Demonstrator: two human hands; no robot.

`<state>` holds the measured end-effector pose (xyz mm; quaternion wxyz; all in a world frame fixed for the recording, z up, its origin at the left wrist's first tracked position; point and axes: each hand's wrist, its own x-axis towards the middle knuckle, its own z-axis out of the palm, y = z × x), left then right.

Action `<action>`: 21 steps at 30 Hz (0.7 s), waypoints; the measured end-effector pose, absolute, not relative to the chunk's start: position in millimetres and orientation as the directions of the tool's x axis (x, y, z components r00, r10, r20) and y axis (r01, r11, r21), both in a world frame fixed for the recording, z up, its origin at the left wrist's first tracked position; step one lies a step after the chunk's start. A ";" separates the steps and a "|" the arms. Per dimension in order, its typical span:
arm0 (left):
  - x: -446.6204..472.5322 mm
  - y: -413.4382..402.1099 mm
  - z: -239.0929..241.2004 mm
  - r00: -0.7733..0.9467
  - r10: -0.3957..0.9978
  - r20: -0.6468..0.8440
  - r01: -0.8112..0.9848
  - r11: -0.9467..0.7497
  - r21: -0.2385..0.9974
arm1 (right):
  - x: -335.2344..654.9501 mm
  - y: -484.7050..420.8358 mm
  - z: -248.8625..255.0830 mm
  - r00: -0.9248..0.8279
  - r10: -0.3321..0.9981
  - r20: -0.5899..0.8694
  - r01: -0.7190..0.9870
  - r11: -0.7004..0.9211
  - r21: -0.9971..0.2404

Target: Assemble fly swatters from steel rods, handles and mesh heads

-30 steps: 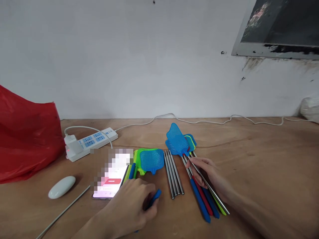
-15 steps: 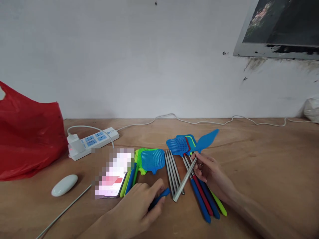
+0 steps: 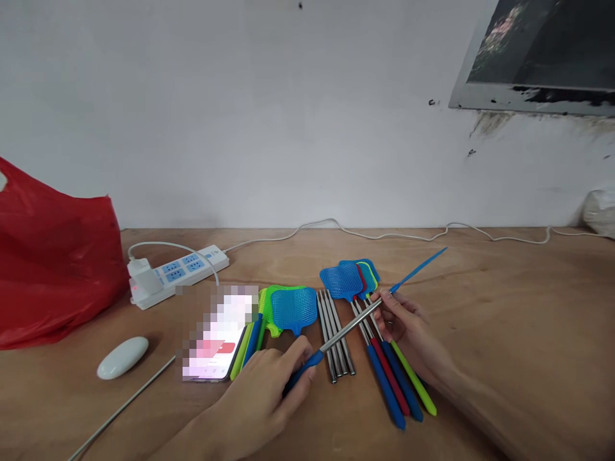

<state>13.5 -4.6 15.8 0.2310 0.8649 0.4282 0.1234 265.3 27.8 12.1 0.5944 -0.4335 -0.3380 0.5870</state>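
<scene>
The left hand point(image 3: 262, 400) pinches a blue grip point(image 3: 302, 371). The right hand point(image 3: 408, 330) pinches the swatter rod point(image 3: 353, 323), its head point(image 3: 418, 267) at two o'clock. Rods point(image 3: 335, 333) lie beneath.

phone point(image 3: 214, 349) screen pixelated, unreadable. red bag point(image 3: 52, 269) cut off at left edge. blue handle point(image 3: 300, 374) mostly buried in left hand point(image 3: 262, 400) grip. window frame point(image 3: 533, 57) clipped top right. white bundle point(image 3: 600, 214) cut at right edge, can't identify.
</scene>
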 end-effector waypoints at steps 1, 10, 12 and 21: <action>13.9 -4.3 15.8 0.591 0.806 0.019 0.690 -0.518 0.506 | 265.9 27.4 11.7 0.081 0.992 -0.098 -0.404 -0.057 -0.913; 12.3 -0.6 5.5 0.560 0.818 0.131 0.663 -0.537 0.521 | 267.2 29.6 10.2 0.033 0.996 -0.082 -0.453 -0.058 -0.890; 13.0 -0.2 3.1 0.565 0.809 0.163 0.635 -0.552 0.540 | 266.7 28.9 9.0 -0.033 0.994 -0.104 -0.444 -0.108 -0.889; 17.0 -3.6 7.3 0.546 0.825 0.149 0.616 -0.515 0.596 | 255.6 20.4 -3.6 -0.296 0.938 -0.180 -0.300 -0.270 -0.915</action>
